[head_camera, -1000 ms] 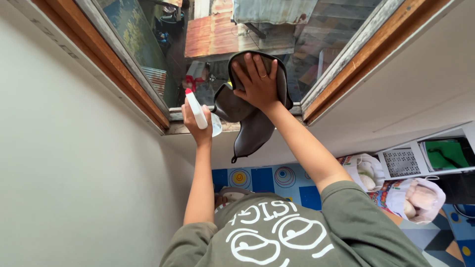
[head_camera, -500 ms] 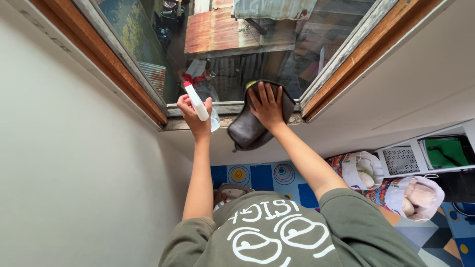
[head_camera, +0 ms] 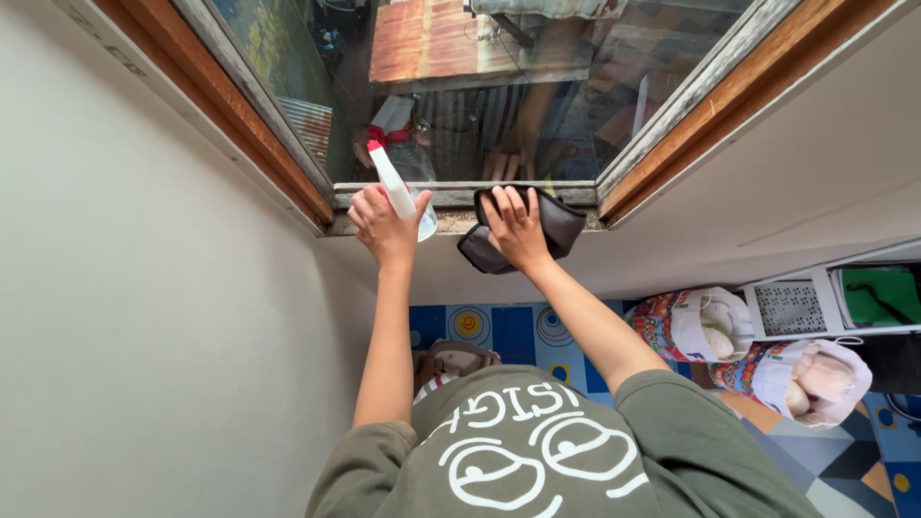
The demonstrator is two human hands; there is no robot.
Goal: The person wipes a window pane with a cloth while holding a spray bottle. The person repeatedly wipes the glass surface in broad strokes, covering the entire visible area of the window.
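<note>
My left hand (head_camera: 384,223) grips a white spray bottle (head_camera: 395,188) with a red tip, held against the lower left corner of the window. My right hand (head_camera: 516,226) presses a dark grey cloth (head_camera: 561,224) flat on the window's bottom sill (head_camera: 451,197), fingers spread over it. The cloth is bunched under the palm. The glass pane (head_camera: 480,86) above shows rooftops outside and a faint reflection of my fingers.
A wooden window frame (head_camera: 240,125) runs along both sides, set in a pale wall (head_camera: 144,317). Below lie a patterned blue floor mat (head_camera: 508,331), two fabric bags (head_camera: 806,379) with contents, and a white shelf unit (head_camera: 791,309) at the right.
My right hand has slid the cloth down the glass from mid-pane to the bottom sill. The left hand with the bottle stayed near the lower left corner.
</note>
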